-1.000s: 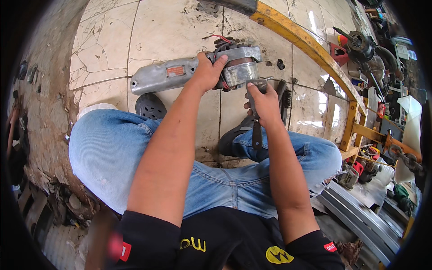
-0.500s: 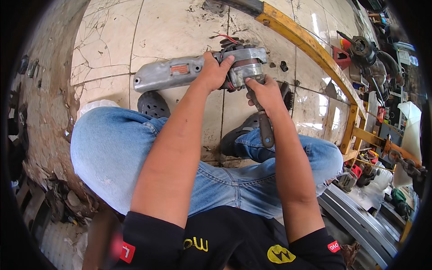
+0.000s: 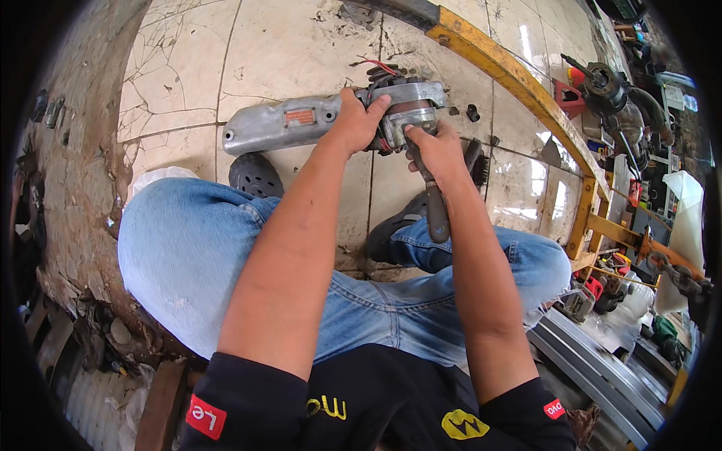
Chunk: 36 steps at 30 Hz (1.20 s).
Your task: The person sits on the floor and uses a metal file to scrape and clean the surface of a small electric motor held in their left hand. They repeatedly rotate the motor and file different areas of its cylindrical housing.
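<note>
Two grips clamped: left hand [image 3: 358,122] on metal unit [image 3: 411,105]; right hand [image 3: 440,155] round dark tool [image 3: 437,214]; skewed pressure could cause slipping.

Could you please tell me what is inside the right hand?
A tool: its dark handle sticks out, but the part gripped by the right hand is covered.
</note>
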Tool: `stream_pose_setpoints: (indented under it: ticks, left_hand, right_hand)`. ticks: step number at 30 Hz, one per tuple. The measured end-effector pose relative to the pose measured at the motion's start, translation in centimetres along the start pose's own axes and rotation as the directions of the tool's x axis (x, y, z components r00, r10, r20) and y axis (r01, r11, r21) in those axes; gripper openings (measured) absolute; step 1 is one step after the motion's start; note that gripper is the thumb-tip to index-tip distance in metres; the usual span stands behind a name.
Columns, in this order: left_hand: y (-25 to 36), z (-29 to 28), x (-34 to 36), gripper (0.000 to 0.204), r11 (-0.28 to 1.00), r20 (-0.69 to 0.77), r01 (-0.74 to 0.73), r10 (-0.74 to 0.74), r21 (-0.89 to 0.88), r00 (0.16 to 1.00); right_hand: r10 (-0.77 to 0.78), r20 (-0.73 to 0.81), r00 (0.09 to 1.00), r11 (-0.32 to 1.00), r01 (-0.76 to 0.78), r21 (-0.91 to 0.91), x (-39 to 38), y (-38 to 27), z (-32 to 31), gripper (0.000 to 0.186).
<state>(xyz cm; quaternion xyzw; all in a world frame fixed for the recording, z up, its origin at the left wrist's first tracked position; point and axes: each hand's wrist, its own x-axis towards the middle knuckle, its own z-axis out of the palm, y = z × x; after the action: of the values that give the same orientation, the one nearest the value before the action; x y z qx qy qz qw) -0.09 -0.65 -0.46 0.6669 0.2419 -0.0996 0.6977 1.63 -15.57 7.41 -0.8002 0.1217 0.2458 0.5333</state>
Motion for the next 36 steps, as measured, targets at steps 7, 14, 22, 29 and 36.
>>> stream_pose_setpoints:
  ticks: [7, 14, 22, 29, 36]
  left_hand:
    - [-0.7, -0.1, 0.7, 0.081, 0.999, 0.013, -0.019, 0.018, 0.049, 1.0]
    - [-1.0, 0.0, 1.0, 0.084, 0.997, 0.035, -0.028, 0.026, 0.068, 0.999]
    - [-0.4, -0.1, 0.5, 0.08, 0.999, 0.005, -0.016, 0.016, 0.03, 1.0]
    - [-1.6, -0.1, 0.9, 0.083, 0.995, 0.013, -0.059, 0.058, 0.083, 0.998]
    - [-0.1, -0.1, 0.1, 0.078, 1.0, 0.029, 0.008, -0.008, -0.018, 1.0]
  right_hand:
    - [0.017, 0.038, 0.999, 0.999, -0.018, 0.03, 0.2, 0.2, -0.3, 0.029]
    - [0.011, 0.028, 1.0, 0.999, -0.012, 0.032, 0.5, -0.3, 0.3, 0.028]
    - [0.056, 0.05, 0.997, 0.998, -0.055, -0.021, -0.1, -0.9, 0.0, 0.028]
    - [0.05, 0.041, 0.998, 0.999, -0.05, -0.006, 0.0, -0.7, 0.1, 0.027]
    - [0.066, 0.02, 0.998, 0.998, -0.066, 0.01, 0.2, -0.5, 0.1, 0.028]
